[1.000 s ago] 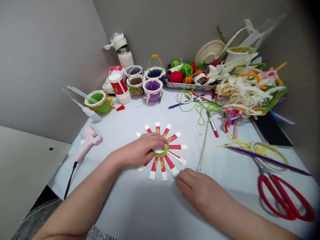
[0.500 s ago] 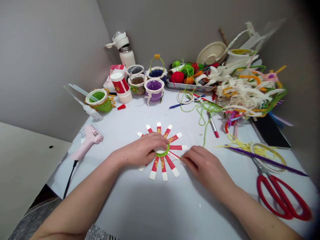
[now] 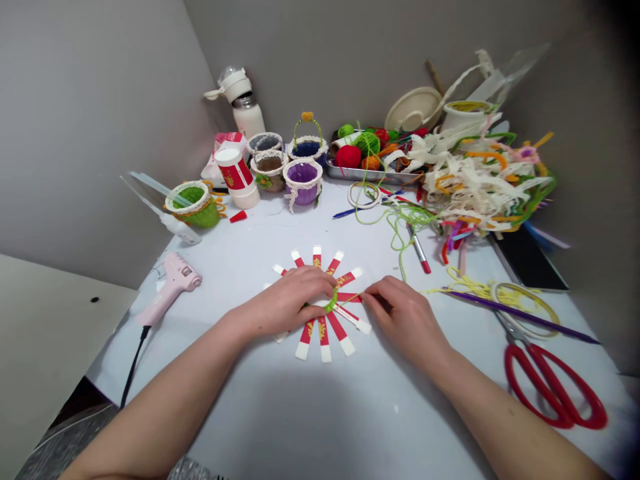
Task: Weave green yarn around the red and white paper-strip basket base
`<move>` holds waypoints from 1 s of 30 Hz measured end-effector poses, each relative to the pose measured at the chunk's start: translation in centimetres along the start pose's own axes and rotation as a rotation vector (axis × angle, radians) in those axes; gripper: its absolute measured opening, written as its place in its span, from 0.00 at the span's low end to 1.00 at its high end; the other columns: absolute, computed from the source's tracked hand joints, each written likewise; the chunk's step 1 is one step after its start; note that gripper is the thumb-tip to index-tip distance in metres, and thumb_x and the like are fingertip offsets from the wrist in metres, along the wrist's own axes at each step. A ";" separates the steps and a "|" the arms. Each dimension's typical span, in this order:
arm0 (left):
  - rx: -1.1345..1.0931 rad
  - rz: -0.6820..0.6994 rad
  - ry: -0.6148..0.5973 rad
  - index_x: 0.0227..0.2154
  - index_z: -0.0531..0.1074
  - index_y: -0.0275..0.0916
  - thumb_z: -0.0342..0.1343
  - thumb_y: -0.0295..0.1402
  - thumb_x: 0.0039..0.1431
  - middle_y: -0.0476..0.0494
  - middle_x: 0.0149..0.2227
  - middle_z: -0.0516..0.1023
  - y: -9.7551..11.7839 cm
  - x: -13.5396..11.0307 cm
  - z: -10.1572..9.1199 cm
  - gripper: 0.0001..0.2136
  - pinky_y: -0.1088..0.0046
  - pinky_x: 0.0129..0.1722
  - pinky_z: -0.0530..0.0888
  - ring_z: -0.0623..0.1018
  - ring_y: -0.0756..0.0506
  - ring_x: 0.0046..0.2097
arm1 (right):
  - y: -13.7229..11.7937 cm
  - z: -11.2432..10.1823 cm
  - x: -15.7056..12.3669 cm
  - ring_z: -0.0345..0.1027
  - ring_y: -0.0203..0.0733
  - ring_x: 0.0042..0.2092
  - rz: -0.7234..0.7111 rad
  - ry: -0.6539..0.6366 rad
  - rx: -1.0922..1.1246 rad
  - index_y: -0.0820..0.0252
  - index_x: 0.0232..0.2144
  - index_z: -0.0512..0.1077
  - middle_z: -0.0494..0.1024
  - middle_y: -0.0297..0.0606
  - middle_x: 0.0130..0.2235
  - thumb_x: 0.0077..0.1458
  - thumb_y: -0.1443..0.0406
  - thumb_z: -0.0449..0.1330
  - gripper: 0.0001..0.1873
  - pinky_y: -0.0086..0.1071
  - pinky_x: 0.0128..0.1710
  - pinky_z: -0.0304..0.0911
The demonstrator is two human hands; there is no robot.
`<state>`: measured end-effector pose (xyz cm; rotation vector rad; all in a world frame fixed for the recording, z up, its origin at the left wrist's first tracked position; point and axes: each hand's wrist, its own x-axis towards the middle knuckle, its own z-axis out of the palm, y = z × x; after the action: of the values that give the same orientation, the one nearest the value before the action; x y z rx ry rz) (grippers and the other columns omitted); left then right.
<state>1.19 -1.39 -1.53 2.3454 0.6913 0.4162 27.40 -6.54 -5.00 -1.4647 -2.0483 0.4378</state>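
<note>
A paper cup cut into red and white strips (image 3: 345, 340) lies flattened like a sunburst on the white table (image 3: 280, 413). My left hand (image 3: 285, 303) presses on its round centre, fingers curled over the base where green yarn is wound. My right hand (image 3: 400, 313) sits just right of the cup and pinches a strand of green yarn (image 3: 350, 298) that runs taut to the centre, over the right-hand strips. More of the green yarn (image 3: 403, 223) trails away across the table to the tray.
Red-handled scissors (image 3: 555, 387) and a purple stick (image 3: 520, 313) lie at right, a pink glue gun (image 3: 170, 283) at left. Decorated cups (image 3: 300, 177), a bottle (image 3: 245, 103), a yarn tray (image 3: 360, 157) and a heap of pipe cleaners and ribbon (image 3: 485, 180) crowd the back.
My right hand has moved from the cup's lower right edge up to its right side, pulling the yarn strand around. My left hand stays on the centre.
</note>
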 end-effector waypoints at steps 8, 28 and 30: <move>0.049 -0.043 0.032 0.52 0.71 0.41 0.56 0.26 0.69 0.34 0.63 0.71 -0.1 -0.6 -0.6 0.11 0.54 0.62 0.73 0.71 0.36 0.64 | 0.1 -0.6 -0.7 0.71 0.43 0.42 -0.191 0.034 0.023 0.56 0.46 0.78 0.73 0.41 0.40 0.68 0.76 0.52 0.17 0.34 0.39 0.68; 0.012 -0.045 -0.083 0.53 0.72 0.43 0.53 0.20 0.67 0.42 0.59 0.78 -0.7 -1.3 -1.7 0.16 0.56 0.64 0.67 0.73 0.40 0.63 | -4.1 -1.4 -4.8 0.64 0.42 0.35 -0.442 -0.361 -0.090 0.61 0.30 0.72 0.73 0.38 0.34 0.65 0.78 0.52 0.15 0.35 0.32 0.60; 0.007 -0.045 -0.087 0.53 0.72 0.43 0.53 0.20 0.67 0.42 0.59 0.78 -0.7 -1.3 -1.7 0.16 0.55 0.64 0.68 0.74 0.39 0.63 | -4.1 -1.5 -4.9 0.64 0.42 0.34 -0.429 -0.339 -0.130 0.60 0.29 0.71 0.73 0.38 0.34 0.62 0.79 0.53 0.14 0.35 0.32 0.60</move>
<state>-0.85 -0.84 -0.90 2.3351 0.7032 0.2908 26.42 -12.67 -2.83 -1.0233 -2.6228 0.3992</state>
